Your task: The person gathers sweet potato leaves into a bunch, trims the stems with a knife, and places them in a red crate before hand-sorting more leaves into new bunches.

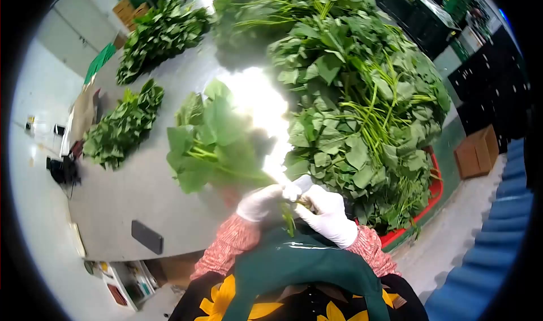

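Note:
A bunch of leafy greens (212, 134) points away from me over the metal table, its leaves partly blurred. Its stems run back to my two white-gloved hands, just in front of my green apron. My left hand (260, 203) is closed around the stems. Close beside it, my right hand (329, 214) pinches at the stem ends (288, 220), which hang below the fingers. Glare hides the detail between the hands, so I cannot make out whether anything else is held there.
A large heap of leafy greens (362, 106) rises at the right, partly in a red crate (435, 179). Two smaller piles, one nearer (124, 126) and one farther (161, 38), lie on the metal table (186, 225) at the left. A dark phone (147, 237) rests near its front edge.

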{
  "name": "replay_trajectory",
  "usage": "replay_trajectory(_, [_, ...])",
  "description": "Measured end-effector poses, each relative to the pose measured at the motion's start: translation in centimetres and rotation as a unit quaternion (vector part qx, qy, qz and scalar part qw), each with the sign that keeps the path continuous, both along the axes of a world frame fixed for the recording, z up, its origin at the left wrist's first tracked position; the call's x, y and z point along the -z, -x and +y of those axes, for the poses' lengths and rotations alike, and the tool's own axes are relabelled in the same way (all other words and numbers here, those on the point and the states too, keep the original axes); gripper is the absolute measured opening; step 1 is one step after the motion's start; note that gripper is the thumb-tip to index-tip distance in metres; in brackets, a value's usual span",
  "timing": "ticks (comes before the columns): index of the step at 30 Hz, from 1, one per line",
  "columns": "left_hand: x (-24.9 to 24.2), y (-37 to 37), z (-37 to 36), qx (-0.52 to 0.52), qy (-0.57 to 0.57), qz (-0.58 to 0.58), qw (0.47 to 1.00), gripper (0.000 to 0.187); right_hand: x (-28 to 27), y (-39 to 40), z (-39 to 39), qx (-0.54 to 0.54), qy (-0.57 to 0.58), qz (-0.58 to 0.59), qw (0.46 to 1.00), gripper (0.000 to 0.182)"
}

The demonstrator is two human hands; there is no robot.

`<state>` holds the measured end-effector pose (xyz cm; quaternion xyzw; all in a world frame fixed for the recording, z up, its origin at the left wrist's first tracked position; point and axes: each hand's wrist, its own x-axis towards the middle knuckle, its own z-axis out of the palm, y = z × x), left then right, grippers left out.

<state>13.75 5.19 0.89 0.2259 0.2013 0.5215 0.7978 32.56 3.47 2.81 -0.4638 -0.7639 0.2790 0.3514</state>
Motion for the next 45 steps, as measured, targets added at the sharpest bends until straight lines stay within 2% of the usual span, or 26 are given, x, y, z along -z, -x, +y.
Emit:
replay_trajectory(1, [0.2, -0.4, 0.2, -0.03, -0.035, -0.009, 0.999, 0.016, 0.0, -0.1, 0.1, -0.005, 0.001, -0.005, 1.0, 0.021])
replay_trajectory(3, [-0.1, -0.2, 0.6, 0.001, -0.059, 0.016, 0.998, 0.017, -0.8, 0.0, 0.2, -0.005, 0.034, 0.011, 0.999, 0.022])
replay_trajectory(4, [0.5, -0.2, 1.1, 0.019, -0.122, -0.072, 0.99, 0.012, -0.9, -0.1, 0.3, -0.012, 0.028, 0.02, 0.999, 0.023])
replay_trajectory(7, [0.5, -0.6, 0.7, -0.01, -0.098, -0.074, 0.992, 0.01, -0.7, -1.0, 1.1, -0.047, 0.024, 0.003, 0.999, 0.019])
replay_trajectory(8, [-0.5, -1.2, 0.5, -0.064, -0.071, 0.03, 0.995, 0.015, -0.7, -1.6, 1.7, -0.059, 0.006, -0.014, 0.998, 0.018])
replay_trajectory(9, [-1.0, -1.5, 0.6, -0.084, -0.077, 0.038, 0.993, 0.014, -0.8, -2.2, 2.4, -0.071, -0.011, -0.031, 0.997, 0.018])
replay_trajectory(10, [-0.7, -1.1, 0.8, -0.098, -0.053, 0.049, 0.993, 0.014, -2.3, -3.2, 3.0, -0.013, 0.004, -0.062, 0.998, 0.017])
replay_trajectory(11, [-0.4, -0.5, 0.8, -0.113, -0.029, 0.062, 0.991, 0.015, -2.6, -4.3, 4.1, 0.029, -0.051, -0.012, 0.998, 0.016])
replay_trajectory(12, [-0.3, -0.3, 0.7, -0.135, -0.017, 0.061, 0.989, 0.016, -3.0, -5.7, 5.4, 0.067, -0.184, -0.045, 0.98, 0.014])
replay_trajectory(14, [-0.3, -0.1, 0.9, -0.135, -0.009, 0.045, 0.99, 0.013, -1.8, -8.6, 8.1, 0.238, -0.189, 0.01, 0.953, 0.02])
replay_trajectory(15, [-0.5, -0.2, 0.9, -0.141, -0.003, 0.051, 0.989, 0.012, -2.4, -9.7, 8.6, 0.286, -0.074, 0.036, 0.955, 0.039])
replay_trajectory(17, [-0.6, -0.5, 0.9, -0.129, -0.002, 0.066, 0.989, 0.011, 0.1, -11.8, 10.7, 0.328, -0.078, -0.101, 0.936, 0.058])
replay_trajectory(19, [-0.7, -0.9, 0.7, -0.121, 0.004, 0.077, 0.99, 0.011, 1.0, -11.9, 10.6, 0.301, -0.055, -0.196, 0.932, 0.064])
replay_trajectory(20, [-0.7, -1.0, 0.6, -0.117, -0.008, 0.084, 0.99, 0.011, 0.4, -11.2, 9.9, 0.27, -0.024, -0.228, 0.935, 0.054])
replay_trajectory(21, [-0.8, -1.1, 0.5, -0.113, -0.018, 0.091, 0.989, 0.011, 1.7, -10.9, 9.4, 0.249, -0.095, -0.225, 0.937, 0.044])
replay_trajectory(23, [-0.8, -1.0, 0.5, -0.118, -0.009, 0.094, 0.988, 0.011, 1.8, -10.1, 8.6, 0.234, -0.112, -0.267, 0.928, 0.032])
replay_trajectory(24, [-0.9, -0.8, 0.6, -0.121, -0.005, 0.097, 0.988, 0.011, 1.6, -10.7, 8.3, 0.239, -0.172, -0.208, 0.933, 0.025])
replay_trajectory(26, [-0.8, -0.4, 0.6, -0.128, 0.0, 0.105, 0.986, 0.011, -2.3, -11.9, 8.1, 0.285, -0.209, -0.215, 0.911, 0.025])
replay_trajectory(29, [-0.2, 0.0, 0.9, -0.131, -0.002, 0.116, 0.985, 0.011, -9.2, -14.4, 7.7, 0.338, -0.333, -0.132, 0.87, 0.048])
replay_trajectory(33, [-0.6, -0.8, 0.9, -0.122, 0.018, 0.108, 0.986, 0.011, -14.3, -14.2, 8.3, 0.344, -0.447, -0.112, 0.818, 0.04])
replay_trajectory(35, [-0.9, -1.2, 0.7, -0.119, 0.017, 0.115, 0.986, 0.011, -13.4, -13.7, 10.4, 0.282, -0.463, -0.11, 0.833, 0.034])
replay_trajectory(37, [-0.9, -1.0, 0.4, -0.131, 0.022, 0.132, 0.982, 0.011, -11.9, -12.6, 11.0, 0.191, -0.388, -0.119, 0.894, 0.029])
replay_trajectory(39, [-0.6, -0.7, 0.2, -0.147, 0.026, 0.152, 0.977, 0.011, -6.2, -13.5, 11.5, 0.101, -0.325, -0.228, 0.912, 0.026])
replay_trajectory(41, [-0.7, -0.3, 0.3, -0.149, 0.023, 0.139, 0.979, 0.011, -2.7, -13.4, 11.3, 0.045, -0.304, -0.189, 0.932, 0.026])
replay_trajectory(42, [-0.7, -0.1, 0.4, -0.15, 0.019, 0.134, 0.979, 0.011, -1.9, -13.3, 10.0, 0.063, -0.25, -0.132, 0.957, 0.03])
replay_trajectory(45, [-0.3, -0.1, 0.5, -0.146, 0.025, 0.121, 0.982, 0.011, -1.8, -13.4, 8.3, 0.142, -0.215, -0.019, 0.966, 0.031])
